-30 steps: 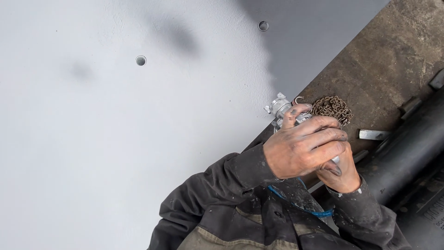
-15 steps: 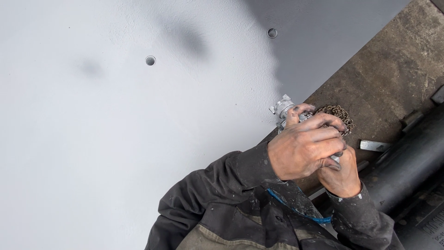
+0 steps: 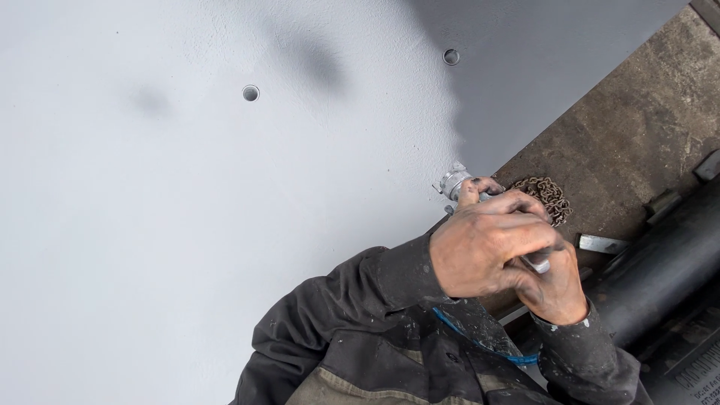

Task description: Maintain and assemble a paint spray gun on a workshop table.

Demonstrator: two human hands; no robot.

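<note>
Gripping a silvery spray gun (image 3: 454, 182) with my left hand (image 3: 484, 244); my right hand (image 3: 556, 281) clamps its handle beside a grey painted panel (image 3: 187, 225).

— Where does the camera sit?

— On the person's head. It is the only view, so no second view overlaps with it.

— Which way does it face?

— Steeply down and slightly forward, past the chest in its dark jacket (image 3: 390, 330) at the bottom edge, onto a grey painted panel (image 3: 187, 225) that fills the left and middle of the frame.

— How near is it?

— Close. The left hand (image 3: 487, 247) and right hand (image 3: 559, 285) sit low and right of centre, large in the frame. The panel's far edge is cut off at the top.

— And the right side?

— A strip of brown floor (image 3: 637, 127) runs diagonally there, with a dark pipe (image 3: 667, 277) in the lower right corner.
</note>
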